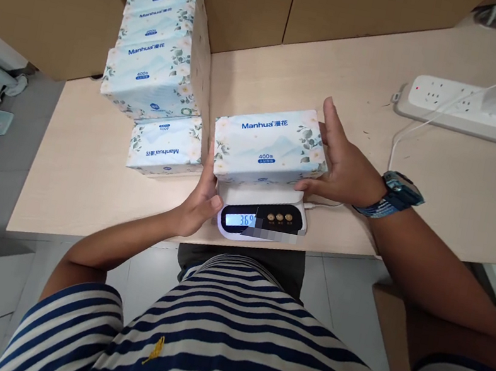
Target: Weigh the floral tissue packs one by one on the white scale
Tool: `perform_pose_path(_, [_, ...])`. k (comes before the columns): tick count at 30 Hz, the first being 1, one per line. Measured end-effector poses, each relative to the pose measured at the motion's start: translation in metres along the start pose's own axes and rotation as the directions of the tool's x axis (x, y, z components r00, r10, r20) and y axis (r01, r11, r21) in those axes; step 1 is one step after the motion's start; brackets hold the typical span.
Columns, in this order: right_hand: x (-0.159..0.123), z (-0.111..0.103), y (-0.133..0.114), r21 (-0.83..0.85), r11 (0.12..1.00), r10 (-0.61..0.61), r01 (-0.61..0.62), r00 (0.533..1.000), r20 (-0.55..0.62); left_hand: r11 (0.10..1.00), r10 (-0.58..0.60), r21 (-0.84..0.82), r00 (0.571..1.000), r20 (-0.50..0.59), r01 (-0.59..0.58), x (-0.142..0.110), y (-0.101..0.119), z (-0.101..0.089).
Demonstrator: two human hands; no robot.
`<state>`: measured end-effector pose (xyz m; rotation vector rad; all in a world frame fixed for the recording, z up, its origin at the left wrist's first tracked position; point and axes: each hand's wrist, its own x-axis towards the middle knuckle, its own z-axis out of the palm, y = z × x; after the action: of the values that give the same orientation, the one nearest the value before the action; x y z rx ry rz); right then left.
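A pack of tissues (267,147) in pale blue floral wrapping lies on a white kitchen scale (253,195), its printed side up. The scale's lit display (239,219) shows digits that look like 369, with the area beside them blurred. My left hand (199,202) presses against the pack's left end, its fingers partly hidden along the side. At the right end, my right hand (342,167) grips the pack with the thumb near the front corner, while one finger sticks up clear of the wrapping. The pack is held between both hands.
To the left, several matching tissue packs (145,75) are stacked, with another pack (166,145) in front. A white power strip (459,104) with a cable stands at the back right of the wooden table (83,195). Brown panels (252,1) border the back.
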<state>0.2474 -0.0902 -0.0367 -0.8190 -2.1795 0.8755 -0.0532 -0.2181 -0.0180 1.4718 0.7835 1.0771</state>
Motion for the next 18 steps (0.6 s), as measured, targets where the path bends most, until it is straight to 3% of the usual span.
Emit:
perform_pose_path(4, [-0.001, -0.001, -0.002, -0.003, 1.000, -0.022, 0.022, 1.000, 0.020, 1.000, 0.014, -0.018, 1.000, -0.010, -0.014, 0.001, -0.003, 0.001])
perform_pose_path(12, [0.000, 0.003, 0.001, 0.109, 0.992, 0.065, -0.065, 0.998, -0.002, 0.999, 0.038, 0.029, 0.999, 0.001, -0.038, 0.002, -0.016, -0.005])
perform_pose_path(18, [0.000, 0.005, -0.001, 0.123, 0.992, 0.022, -0.016, 0.998, -0.053, 0.996, -0.012, 0.091, 1.000, -0.016, 0.013, 0.003, -0.019, -0.009])
